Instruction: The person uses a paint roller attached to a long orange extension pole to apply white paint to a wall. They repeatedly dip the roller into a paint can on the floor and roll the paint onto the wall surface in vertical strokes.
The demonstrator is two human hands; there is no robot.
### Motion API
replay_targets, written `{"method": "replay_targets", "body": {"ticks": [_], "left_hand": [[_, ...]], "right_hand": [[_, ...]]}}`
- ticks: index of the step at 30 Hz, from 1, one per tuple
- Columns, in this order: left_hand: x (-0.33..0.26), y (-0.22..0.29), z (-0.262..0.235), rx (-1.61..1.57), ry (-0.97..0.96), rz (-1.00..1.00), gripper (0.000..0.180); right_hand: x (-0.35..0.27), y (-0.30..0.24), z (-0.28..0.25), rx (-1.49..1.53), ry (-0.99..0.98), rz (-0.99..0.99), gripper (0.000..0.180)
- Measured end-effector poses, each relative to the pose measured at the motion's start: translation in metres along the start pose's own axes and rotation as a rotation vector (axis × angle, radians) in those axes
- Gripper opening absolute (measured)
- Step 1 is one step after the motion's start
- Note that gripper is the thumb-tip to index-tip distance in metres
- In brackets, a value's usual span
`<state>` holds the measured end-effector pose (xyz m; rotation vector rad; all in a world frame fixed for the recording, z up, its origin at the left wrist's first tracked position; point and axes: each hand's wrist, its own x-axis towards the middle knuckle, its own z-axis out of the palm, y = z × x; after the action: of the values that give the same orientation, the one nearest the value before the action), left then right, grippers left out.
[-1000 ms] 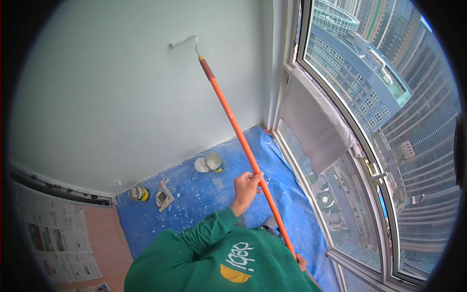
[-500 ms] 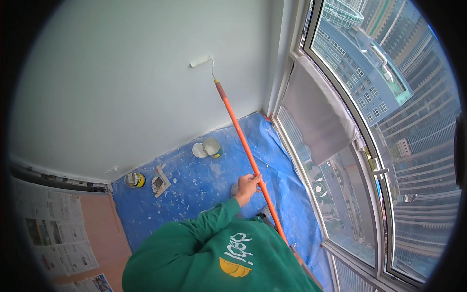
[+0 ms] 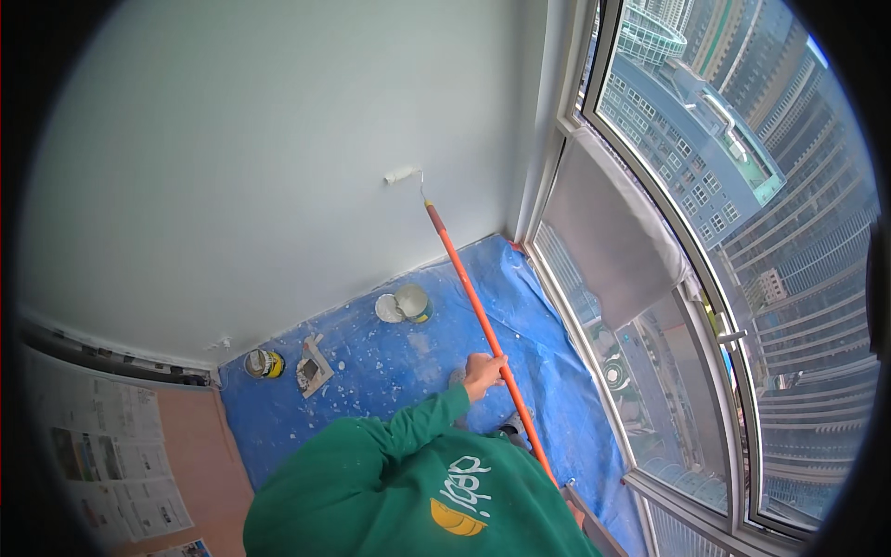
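Observation:
My left hand [image 3: 484, 374] is wrapped round the orange extension pole [image 3: 479, 311], in front of my green sweatshirt. The pole slants up and away to a paint roller [image 3: 402, 174], whose white sleeve lies against the pale wall [image 3: 278, 121]. Its lower end runs down past the right side of my body. My right hand does not show; my torso hides that area.
Blue sheeting [image 3: 371, 371] covers the floor. On it stand an open paint bucket [image 3: 414, 301] beside a white lid [image 3: 388, 308], a small yellow-and-black can [image 3: 264, 363] and a paint-smeared tray [image 3: 314, 371]. Tall windows [image 3: 742, 353] with a grey cloth [image 3: 603, 232] line the right side.
The roller has moved down the wall and slightly right in the picture. My left hand, still round the pole, sits a little lower; the whole view has also shifted slightly.

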<state>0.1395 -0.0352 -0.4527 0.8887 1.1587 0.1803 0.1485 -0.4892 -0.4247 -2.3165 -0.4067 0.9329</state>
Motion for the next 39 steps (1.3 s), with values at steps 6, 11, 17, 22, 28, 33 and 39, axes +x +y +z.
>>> {"method": "replay_targets", "body": {"ticks": [6, 11, 17, 22, 28, 33, 39], "left_hand": [[-0.065, 0.055, 0.013, -0.004, -0.039, 0.180, 0.022], [-0.092, 0.100, 0.015, 0.099, 0.012, 0.459, 0.025], [-0.110, 0.173, 0.012, 0.033, 0.022, 0.718, 0.026], [-0.135, 0.250, 0.013, 0.016, 0.068, 0.917, 0.026], [-0.151, 0.342, 0.015, -0.038, 0.062, 1.198, 0.029], [-0.183, 0.421, -0.015, 0.002, 0.200, 1.389, 0.038], [-0.224, 0.537, 0.016, 0.095, 0.246, 1.597, 0.042]], "right_hand": [[0.012, 0.009, 0.002, 0.133, 0.000, -0.118, 0.046], [0.056, 0.100, 0.054, -0.284, 0.065, -0.499, 0.026], [0.110, 0.039, 0.075, -0.244, -0.067, -0.565, 0.046], [0.154, -0.050, 0.081, -0.101, 0.098, -0.782, 0.049], [0.120, -0.249, 0.028, 0.464, 0.127, -0.549, 0.041], [0.128, -0.347, 0.024, 0.407, 0.072, -0.695, 0.041], [0.123, -0.451, -0.037, 0.390, 0.213, -0.794, 0.044]]}}
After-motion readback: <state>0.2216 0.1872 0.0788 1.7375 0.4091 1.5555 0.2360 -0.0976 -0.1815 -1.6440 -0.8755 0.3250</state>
